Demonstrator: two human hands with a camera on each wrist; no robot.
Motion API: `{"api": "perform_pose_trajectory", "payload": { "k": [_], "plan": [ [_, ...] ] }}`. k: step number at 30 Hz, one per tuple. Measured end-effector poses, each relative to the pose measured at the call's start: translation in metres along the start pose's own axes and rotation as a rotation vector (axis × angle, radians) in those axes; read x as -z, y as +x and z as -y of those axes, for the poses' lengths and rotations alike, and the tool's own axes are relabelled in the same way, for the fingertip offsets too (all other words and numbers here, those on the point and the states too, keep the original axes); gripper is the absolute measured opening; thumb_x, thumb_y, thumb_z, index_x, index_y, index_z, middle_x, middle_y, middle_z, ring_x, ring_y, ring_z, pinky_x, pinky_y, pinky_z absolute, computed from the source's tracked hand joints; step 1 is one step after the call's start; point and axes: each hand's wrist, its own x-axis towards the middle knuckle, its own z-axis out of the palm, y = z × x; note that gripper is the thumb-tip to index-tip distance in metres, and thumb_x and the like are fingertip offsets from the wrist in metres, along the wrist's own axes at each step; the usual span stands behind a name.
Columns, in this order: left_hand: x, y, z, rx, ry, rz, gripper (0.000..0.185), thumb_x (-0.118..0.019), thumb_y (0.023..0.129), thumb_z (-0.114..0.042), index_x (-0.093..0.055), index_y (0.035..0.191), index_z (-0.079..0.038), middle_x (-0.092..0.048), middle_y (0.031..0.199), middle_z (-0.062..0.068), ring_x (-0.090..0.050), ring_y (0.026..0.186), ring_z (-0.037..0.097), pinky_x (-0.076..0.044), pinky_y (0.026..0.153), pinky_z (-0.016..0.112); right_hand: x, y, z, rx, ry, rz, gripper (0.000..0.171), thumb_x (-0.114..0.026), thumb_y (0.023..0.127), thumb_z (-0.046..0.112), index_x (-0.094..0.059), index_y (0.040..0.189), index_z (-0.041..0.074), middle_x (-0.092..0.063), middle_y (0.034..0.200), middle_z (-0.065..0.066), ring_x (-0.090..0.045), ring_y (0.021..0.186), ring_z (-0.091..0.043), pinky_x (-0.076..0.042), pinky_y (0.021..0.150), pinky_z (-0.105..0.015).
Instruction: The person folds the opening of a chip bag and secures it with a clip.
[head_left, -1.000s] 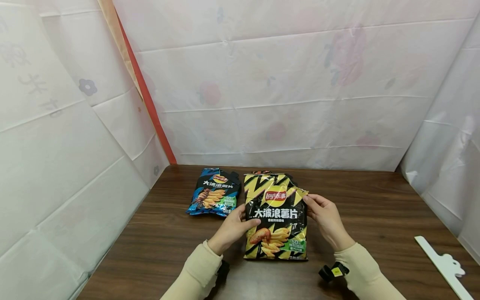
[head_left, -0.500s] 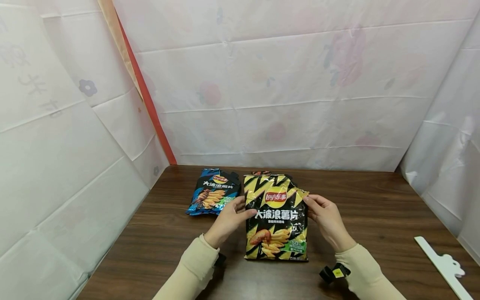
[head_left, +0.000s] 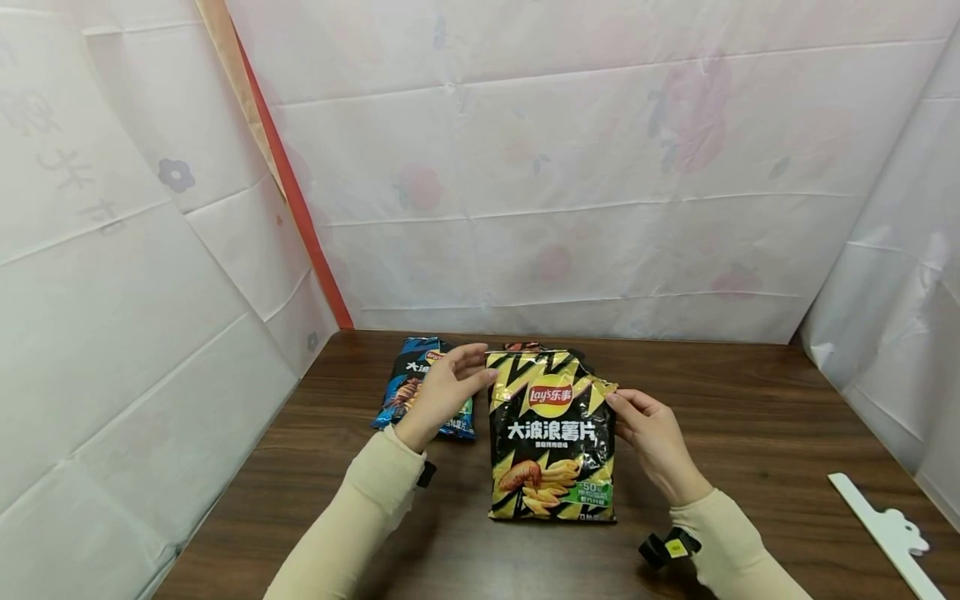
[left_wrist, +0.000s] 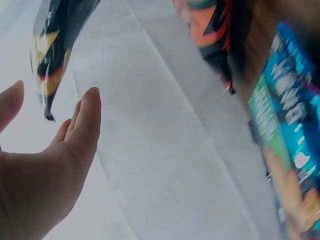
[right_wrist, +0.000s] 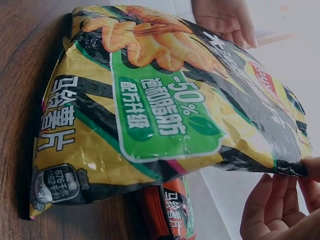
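A black and yellow bag of chips (head_left: 551,450) stands tilted up at the middle of the table, its lower edge at the wood. My right hand (head_left: 654,437) pinches its upper right corner between thumb and fingers; the right wrist view shows that grip (right_wrist: 285,205) at the bag's edge. At the upper left corner is my left hand (head_left: 444,392), thumb and fingers spread apart. In the left wrist view a gap shows between the left hand (left_wrist: 60,155) and the bag's corner (left_wrist: 50,75). Behind the left hand lies a blue bag of chips (head_left: 401,400), partly covered.
An orange-red bag of chips (right_wrist: 172,210) is behind the yellow one, mostly hidden in the head view. A white strip with a scalloped edge (head_left: 885,533) lies at the table's right. White printed sheeting (head_left: 570,183) walls the brown table (head_left: 735,417) at back and sides.
My left hand has let go of the bag's left side and moved up to its upper left corner, covering part of the blue bag. The right hand has stayed in place.
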Motion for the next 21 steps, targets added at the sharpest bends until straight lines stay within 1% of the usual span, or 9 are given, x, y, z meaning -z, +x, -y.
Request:
{"api": "perform_pose_trajectory", "payload": {
  "k": [3, 8, 10, 12, 15, 17, 18, 21],
  "plan": [
    [0.003, 0.005, -0.008, -0.035, 0.047, -0.01, 0.055, -0.069, 0.093, -0.031, -0.049, 0.142, -0.016, -0.056, 0.141, 0.007, -0.054, 0.129, 0.027, -0.047, 0.103, 0.045, 0.0, -0.001, 0.0, 0.002, 0.004, 0.0, 0.014, -0.065, 0.096, 0.023, -0.071, 0.083, 0.023, -0.064, 0.086, 0.009, -0.063, 0.078, -0.006, -0.055, 0.071, -0.025],
    [-0.001, 0.011, -0.02, -0.099, 0.131, -0.016, 0.056, -0.068, 0.093, -0.031, -0.048, 0.143, -0.015, -0.054, 0.143, 0.007, -0.051, 0.133, 0.025, -0.043, 0.107, 0.044, 0.0, -0.002, 0.002, 0.008, 0.007, 0.004, 0.014, -0.065, 0.096, 0.023, -0.071, 0.083, 0.023, -0.064, 0.086, 0.009, -0.063, 0.078, -0.006, -0.055, 0.071, -0.025],
    [-0.005, 0.012, -0.025, -0.116, 0.174, -0.014, 0.057, -0.068, 0.093, -0.032, -0.048, 0.144, -0.016, -0.053, 0.145, 0.006, -0.051, 0.133, 0.025, -0.044, 0.107, 0.045, 0.0, -0.002, 0.002, 0.012, 0.01, 0.008, 0.014, -0.065, 0.096, 0.023, -0.071, 0.083, 0.022, -0.064, 0.086, 0.009, -0.062, 0.079, -0.006, -0.055, 0.071, -0.025],
    [-0.01, 0.013, -0.031, -0.145, 0.231, -0.015, 0.056, -0.068, 0.093, -0.032, -0.049, 0.144, -0.016, -0.052, 0.145, 0.005, -0.051, 0.133, 0.026, -0.046, 0.103, 0.046, 0.001, -0.003, 0.003, 0.016, 0.013, 0.011, 0.013, -0.065, 0.096, 0.023, -0.071, 0.084, 0.022, -0.064, 0.087, 0.009, -0.062, 0.079, -0.006, -0.055, 0.071, -0.025],
    [-0.018, 0.015, -0.04, -0.207, 0.336, -0.015, 0.055, -0.067, 0.094, -0.033, -0.049, 0.144, -0.017, -0.052, 0.146, 0.005, -0.051, 0.133, 0.026, -0.047, 0.101, 0.047, 0.001, -0.003, 0.003, 0.019, 0.01, 0.016, 0.012, -0.065, 0.096, 0.023, -0.071, 0.085, 0.021, -0.064, 0.087, 0.009, -0.062, 0.08, -0.007, -0.055, 0.072, -0.025],
    [-0.023, 0.017, -0.047, -0.253, 0.398, -0.01, 0.055, -0.067, 0.094, -0.033, -0.05, 0.144, -0.015, -0.052, 0.145, 0.006, -0.05, 0.133, 0.026, -0.046, 0.102, 0.047, 0.001, -0.004, 0.003, 0.02, 0.008, 0.017, 0.012, -0.065, 0.096, 0.023, -0.071, 0.085, 0.021, -0.064, 0.087, 0.009, -0.062, 0.08, -0.007, -0.055, 0.072, -0.025],
    [-0.026, 0.019, -0.05, -0.272, 0.423, -0.003, 0.056, -0.067, 0.094, -0.032, -0.049, 0.144, -0.015, -0.052, 0.145, 0.007, -0.049, 0.134, 0.026, -0.045, 0.104, 0.047, 0.001, -0.004, 0.003, 0.021, 0.008, 0.018, 0.012, -0.065, 0.096, 0.023, -0.071, 0.085, 0.02, -0.064, 0.087, 0.008, -0.062, 0.08, -0.007, -0.055, 0.072, -0.025],
    [-0.033, 0.021, -0.059, -0.306, 0.473, 0.037, 0.056, -0.066, 0.095, -0.032, -0.049, 0.144, -0.013, -0.053, 0.144, 0.009, -0.05, 0.132, 0.026, -0.045, 0.104, 0.046, 0.001, -0.005, 0.004, 0.024, 0.013, 0.021, 0.012, -0.065, 0.096, 0.023, -0.071, 0.085, 0.02, -0.064, 0.087, 0.008, -0.063, 0.08, -0.007, -0.055, 0.072, -0.025]
  ]
}}
